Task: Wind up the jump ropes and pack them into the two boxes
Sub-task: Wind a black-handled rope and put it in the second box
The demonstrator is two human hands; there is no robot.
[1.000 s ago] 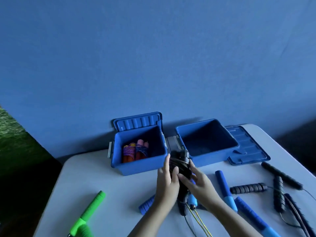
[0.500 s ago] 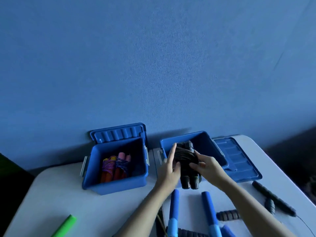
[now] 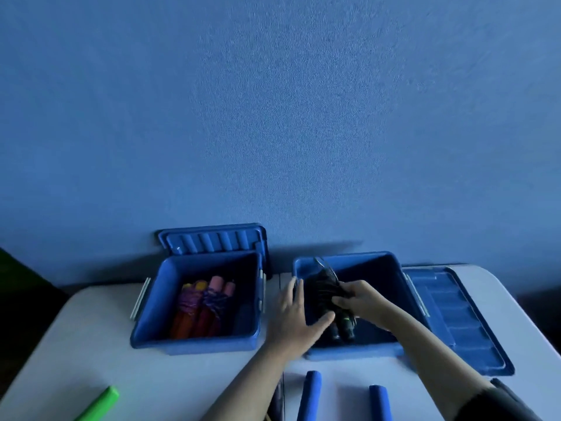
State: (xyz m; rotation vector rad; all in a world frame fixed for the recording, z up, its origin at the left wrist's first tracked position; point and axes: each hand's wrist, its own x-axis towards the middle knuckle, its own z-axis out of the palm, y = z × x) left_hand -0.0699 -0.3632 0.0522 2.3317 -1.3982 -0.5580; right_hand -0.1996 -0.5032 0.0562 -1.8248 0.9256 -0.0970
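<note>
Two open blue boxes stand side by side on the white table. The left box [image 3: 194,343] contains wound ropes with orange and pink handles [image 3: 209,302]. Inside the right box [image 3: 376,262] is a wound black jump rope [image 3: 323,291]. My right hand [image 3: 361,300] grips this bundle from the right. My left hand [image 3: 293,317] has straight fingers at the box's left wall, the thumb touching the bundle's lower end.
The left box's lid [image 3: 212,240] stands up behind it. The right box's lid [image 3: 458,317] lies flat to its right. Two blue handles [image 3: 309,396] [image 3: 379,402] lie at the near edge, a green handle [image 3: 100,405] at the lower left.
Both hands carried the black bundle forward from above the table into the right box. My left hand has loosened from the bundle. The view has moved closer to the boxes.
</note>
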